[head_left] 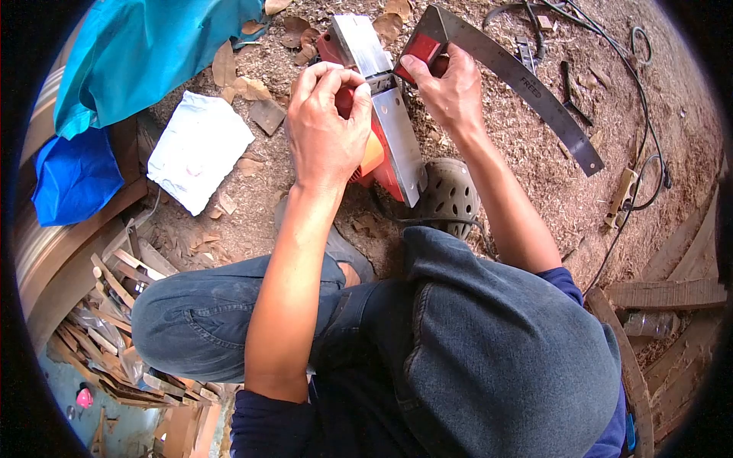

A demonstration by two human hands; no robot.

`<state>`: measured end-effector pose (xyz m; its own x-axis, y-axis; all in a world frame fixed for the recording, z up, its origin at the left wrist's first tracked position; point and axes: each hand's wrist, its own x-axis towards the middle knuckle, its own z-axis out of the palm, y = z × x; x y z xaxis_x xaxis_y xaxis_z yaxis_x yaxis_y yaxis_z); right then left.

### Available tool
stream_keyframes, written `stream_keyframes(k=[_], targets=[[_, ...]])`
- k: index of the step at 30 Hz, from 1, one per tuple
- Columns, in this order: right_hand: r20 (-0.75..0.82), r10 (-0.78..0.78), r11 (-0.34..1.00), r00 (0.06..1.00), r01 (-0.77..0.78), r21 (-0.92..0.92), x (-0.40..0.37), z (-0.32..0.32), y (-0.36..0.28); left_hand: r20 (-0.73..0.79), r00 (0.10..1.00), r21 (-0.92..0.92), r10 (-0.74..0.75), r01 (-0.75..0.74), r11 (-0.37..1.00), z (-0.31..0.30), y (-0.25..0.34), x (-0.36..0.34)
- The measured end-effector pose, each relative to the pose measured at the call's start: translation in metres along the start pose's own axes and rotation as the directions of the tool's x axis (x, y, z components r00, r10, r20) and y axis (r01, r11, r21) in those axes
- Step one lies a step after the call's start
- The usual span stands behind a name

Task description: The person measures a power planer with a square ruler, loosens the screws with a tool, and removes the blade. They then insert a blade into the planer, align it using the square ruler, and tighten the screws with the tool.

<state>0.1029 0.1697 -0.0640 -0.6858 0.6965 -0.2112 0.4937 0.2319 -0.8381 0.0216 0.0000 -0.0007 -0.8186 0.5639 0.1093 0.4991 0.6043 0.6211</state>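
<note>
A red electric planer with a bare metal sole stands in front of me, its sole facing up and to the side. My left hand is closed at its left side, fingers curled around a rounded red part. An orange piece of the planer shows below that hand. My right hand grips the red-and-black block of a try square, thumb on the red face. Its long dark blade, lettered and with a hole near the tip, arcs out to the right. The block's corner is close over the planer's sole.
Wood shavings and dry leaves cover the ground. A white sheet, a teal cloth and a blue bag lie left. Black cables run along the right. Wood offcuts are piled lower left.
</note>
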Motion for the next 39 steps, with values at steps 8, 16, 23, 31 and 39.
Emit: stream_keyframes(k=[8,16,23,31,39], targets=[[0.012,0.060,0.995,0.998,-0.061,0.083,-0.003,-0.002,-0.004,-0.003,1.000,-0.011,0.004,-0.004,1.000,0.000,0.000,0.000],[0.090,0.014,0.982,0.996,-0.031,0.188,-0.010,-0.011,-0.029,0.000,1.000,-0.027,-0.003,0.003,1.000,0.000,-0.001,-0.001],[0.102,-0.018,0.982,0.995,-0.002,0.191,-0.014,-0.006,-0.037,-0.021,0.999,0.004,0.044,-0.044,0.999,-0.001,-0.001,0.000],[0.102,-0.026,0.979,0.994,0.004,0.204,-0.015,-0.005,-0.036,0.001,1.000,-0.019,0.007,-0.007,1.000,-0.001,0.000,0.000],[0.079,-0.046,0.977,0.996,0.028,0.209,-0.012,-0.002,-0.031,0.012,1.000,-0.040,-0.020,0.021,0.999,-0.002,0.002,0.000]])
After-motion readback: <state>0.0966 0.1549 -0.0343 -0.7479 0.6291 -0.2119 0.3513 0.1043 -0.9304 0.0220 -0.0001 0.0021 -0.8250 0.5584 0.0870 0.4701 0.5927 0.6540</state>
